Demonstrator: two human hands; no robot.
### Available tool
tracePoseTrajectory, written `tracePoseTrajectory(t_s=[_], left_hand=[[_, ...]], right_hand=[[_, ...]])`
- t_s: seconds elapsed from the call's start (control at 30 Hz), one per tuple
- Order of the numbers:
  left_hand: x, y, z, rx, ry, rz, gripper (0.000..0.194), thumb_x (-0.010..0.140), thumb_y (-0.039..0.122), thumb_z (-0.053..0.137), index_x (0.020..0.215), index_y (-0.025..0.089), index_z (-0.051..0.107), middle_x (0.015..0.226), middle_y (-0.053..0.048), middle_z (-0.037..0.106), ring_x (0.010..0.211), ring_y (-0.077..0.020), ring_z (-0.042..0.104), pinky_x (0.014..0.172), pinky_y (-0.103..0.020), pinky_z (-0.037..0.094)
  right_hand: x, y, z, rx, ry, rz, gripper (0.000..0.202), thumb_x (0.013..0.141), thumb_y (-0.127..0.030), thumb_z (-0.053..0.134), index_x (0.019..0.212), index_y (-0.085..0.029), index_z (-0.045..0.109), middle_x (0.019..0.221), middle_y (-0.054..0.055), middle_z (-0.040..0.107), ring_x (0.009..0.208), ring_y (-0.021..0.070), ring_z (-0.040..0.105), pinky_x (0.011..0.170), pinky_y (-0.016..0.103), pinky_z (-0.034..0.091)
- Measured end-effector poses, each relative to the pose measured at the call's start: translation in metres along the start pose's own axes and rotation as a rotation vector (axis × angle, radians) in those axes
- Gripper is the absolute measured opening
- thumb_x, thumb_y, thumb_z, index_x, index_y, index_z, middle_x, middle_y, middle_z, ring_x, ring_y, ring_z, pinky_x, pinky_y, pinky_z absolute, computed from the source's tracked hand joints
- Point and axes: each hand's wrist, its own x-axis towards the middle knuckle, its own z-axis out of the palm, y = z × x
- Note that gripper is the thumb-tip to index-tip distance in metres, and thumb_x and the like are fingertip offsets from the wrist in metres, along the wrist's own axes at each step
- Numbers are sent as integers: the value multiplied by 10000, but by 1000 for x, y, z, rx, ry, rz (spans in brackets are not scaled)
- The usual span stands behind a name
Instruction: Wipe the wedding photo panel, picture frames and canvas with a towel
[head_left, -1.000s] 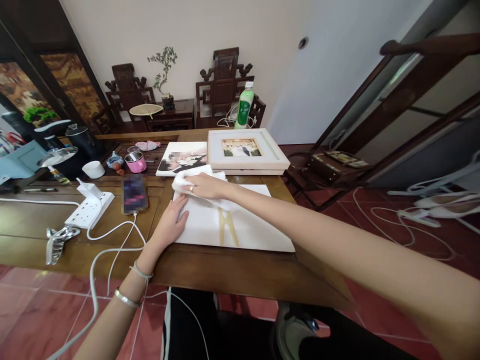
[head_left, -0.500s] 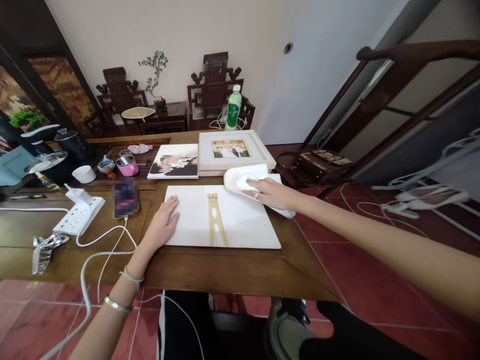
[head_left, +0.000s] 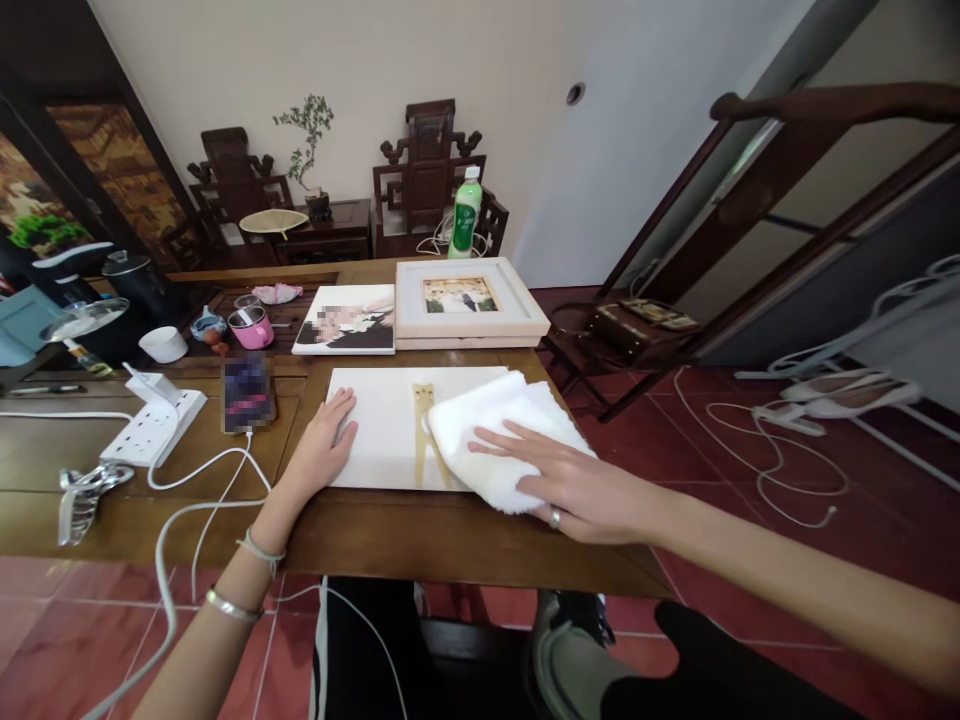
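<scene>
Brown wooden surface (head_left: 480, 540) up against a pale wall, and the action sits at its near right end: a thick, fluffy white cloth (head_left: 484, 430) across the right part of a flat white rectangular board (head_left: 377, 435)! Right hand (head_left: 574, 485) on top, palm down, ringed, fingers outstretched and parted over the pile, forearm slanting in from the lower right. Left hand (head_left: 321, 450), wrist banded, lies flat on the board's left edge, thumb splayed from the fingers. Look at that cloth: soft, rumpled, spilling past the board's near edge, lapping the right leg of a tan, A-shaped flat piece (head_left: 421, 420). Just beyond, a pale-framed picture (head_left: 466, 297) beside a white-edged photo panel (head_left: 345, 322); behind them, a green-labelled plastic bottle (head_left: 465, 218). Off left, a dark phone (head_left: 248, 395) and a white power strip (head_left: 154, 430).
</scene>
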Motion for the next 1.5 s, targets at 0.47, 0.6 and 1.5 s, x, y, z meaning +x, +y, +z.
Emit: tracePoseTrajectory(t_s=[0.47, 0.6, 1.5], left_hand=[[1, -1, 0, -1, 10, 6, 477, 905, 345, 412, 1312, 123, 528, 1447, -151, 458, 1395, -244, 347, 1168, -470, 222], [1, -1, -1, -4, 8, 7, 473, 906, 338, 416, 1312, 121, 528, 1446, -157, 456, 1394, -248, 348, 1166, -478, 222], [0, -2, -1, 12, 14, 17, 473, 915, 360, 408, 1312, 133, 527, 1445, -152, 461, 1392, -253, 351, 1164, -482, 231]], right_hand=[[58, 79, -13, -39, -96, 419, 258, 773, -186, 483, 995, -168, 614, 1161, 162, 619, 1290, 361, 406, 942, 449, 423], [66, 93, -10, -71, -35, 399, 256, 774, -176, 474, 988, -187, 615, 1083, 119, 651, 1222, 346, 476, 980, 472, 391], [48, 35, -32, -315, -112, 242, 594, 592, 107, 448, 1080, -175, 635, 1493, 135, 376, 1340, 372, 367, 954, 521, 466]])
